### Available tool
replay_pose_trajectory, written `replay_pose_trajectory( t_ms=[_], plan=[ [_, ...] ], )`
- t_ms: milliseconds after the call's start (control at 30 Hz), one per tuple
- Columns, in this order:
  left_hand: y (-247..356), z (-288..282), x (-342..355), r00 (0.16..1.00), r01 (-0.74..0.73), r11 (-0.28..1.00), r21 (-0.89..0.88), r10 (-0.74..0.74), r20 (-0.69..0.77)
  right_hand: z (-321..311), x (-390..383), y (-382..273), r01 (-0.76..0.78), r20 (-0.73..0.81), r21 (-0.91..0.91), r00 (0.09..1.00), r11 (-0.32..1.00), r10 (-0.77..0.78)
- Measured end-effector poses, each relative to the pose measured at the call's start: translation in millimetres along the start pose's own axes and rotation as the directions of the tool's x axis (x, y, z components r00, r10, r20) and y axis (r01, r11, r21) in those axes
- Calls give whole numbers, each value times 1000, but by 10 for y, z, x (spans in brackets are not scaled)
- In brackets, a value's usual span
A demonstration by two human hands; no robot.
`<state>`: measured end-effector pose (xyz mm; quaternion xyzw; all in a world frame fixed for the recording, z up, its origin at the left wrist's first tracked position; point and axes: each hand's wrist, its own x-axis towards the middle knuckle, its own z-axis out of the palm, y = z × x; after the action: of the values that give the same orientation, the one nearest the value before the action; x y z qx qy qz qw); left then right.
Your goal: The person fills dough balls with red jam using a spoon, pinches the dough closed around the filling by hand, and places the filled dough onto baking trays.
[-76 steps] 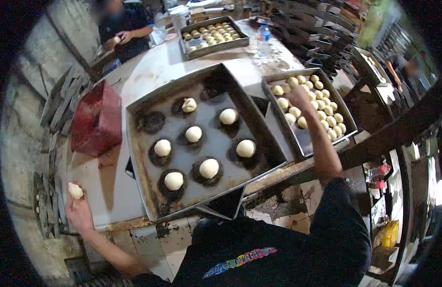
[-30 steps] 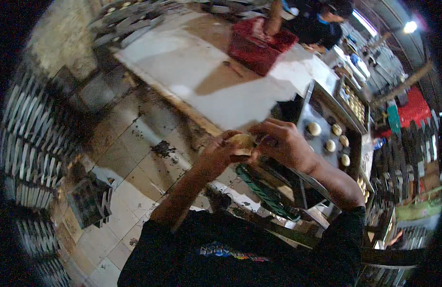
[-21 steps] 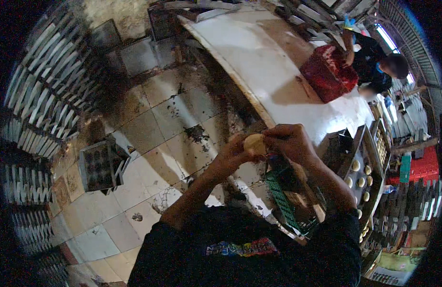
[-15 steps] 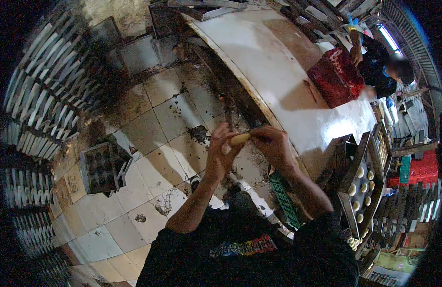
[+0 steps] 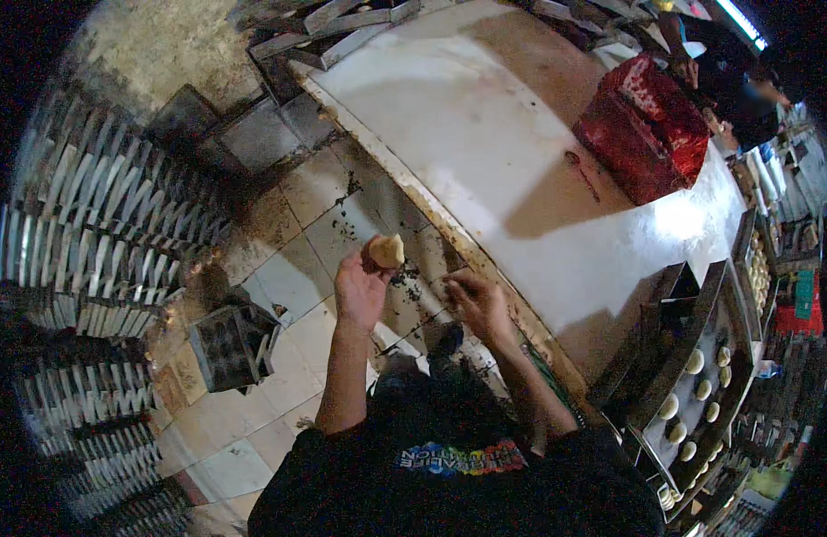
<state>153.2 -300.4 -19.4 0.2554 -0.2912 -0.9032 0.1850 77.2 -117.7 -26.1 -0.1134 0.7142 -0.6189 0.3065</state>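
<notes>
My left hand (image 5: 361,288) is raised over the floor left of the table edge, gripping a pale, lumpy piece of dough (image 5: 388,251) with fingers and thumb. My right hand (image 5: 478,304) is apart from it, beside the edge of the white worktop (image 5: 530,286), with bent, slightly spread fingers and nothing visible in them. A dark metal tray (image 5: 719,309) holding several dough balls (image 5: 703,390) lies at the right, with another tray of dough (image 5: 757,268) behind it.
A red crate (image 5: 642,134) sits on the worktop, near a co-worker in dark clothing (image 5: 745,116). Stacked grey racks or pans (image 5: 91,224) line the left side. A metal pan stack (image 5: 234,345) stands on the tiled floor (image 5: 252,430). More pans (image 5: 333,36) are piled beyond the table's far end.
My hands, together on the dough half a second ago, are apart: the left has moved left holding it, the right has let go. The view has turned from the dough trays toward floor and worktop.
</notes>
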Motion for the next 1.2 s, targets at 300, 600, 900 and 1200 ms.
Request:
replay_pose_trajectory(
  t_ms=[300, 600, 900, 1200],
  plan=[
    [124, 684, 691, 984, -125, 971, 204, 96, 148, 140, 900, -146, 359, -4, -256, 928, 897, -373],
    [-957, 1418, 1485, 763, -427, 548, 720, -209, 612, -910, 1237, -584, 78, -185, 715, 980, 695, 81],
    [-1476, 1496, 2161, 56, 425, 486, 764, -856, 513, -1775, 1544, -79, -129, -437, 85, 886, 988, 153],
    [-1711, 1535, 2443, 380, -94, 772, 629, -556, 739, -2736, 1783, 400, -187, -434, -869, 732, 458, -525]
  ],
)
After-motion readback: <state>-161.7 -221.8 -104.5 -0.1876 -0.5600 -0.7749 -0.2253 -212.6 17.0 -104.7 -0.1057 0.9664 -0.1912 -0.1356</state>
